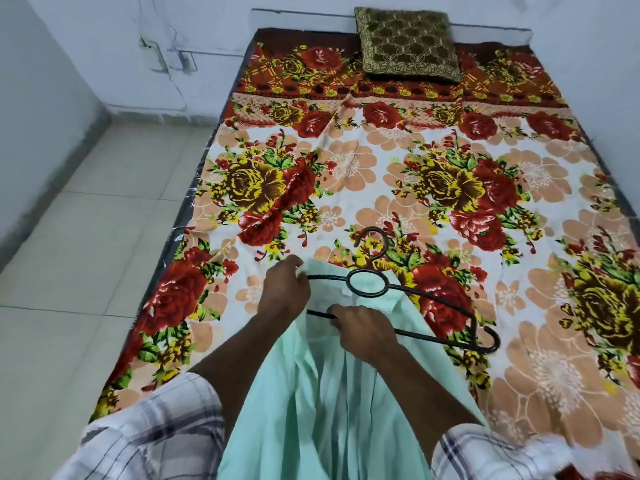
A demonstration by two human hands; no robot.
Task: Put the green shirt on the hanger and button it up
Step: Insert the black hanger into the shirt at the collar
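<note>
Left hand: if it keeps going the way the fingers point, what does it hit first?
The left hand points up-right, at the green shirt collar and the hanger arm it already touches. Past those, only the floral bedsheet; depth is unclear.

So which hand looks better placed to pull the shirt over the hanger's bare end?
Probably the right hand. It grips the hanger near the middle, closer to the uncovered right end. The left hand is busy holding the green shirt at the left end.

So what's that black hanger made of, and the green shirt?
The thin black hanger looks like metal wire with a dark, slightly rough coating: slim rods bent into a ring and hook. The pale green shirt seems a light woven cloth, soft and matte, falling in folds.
</note>
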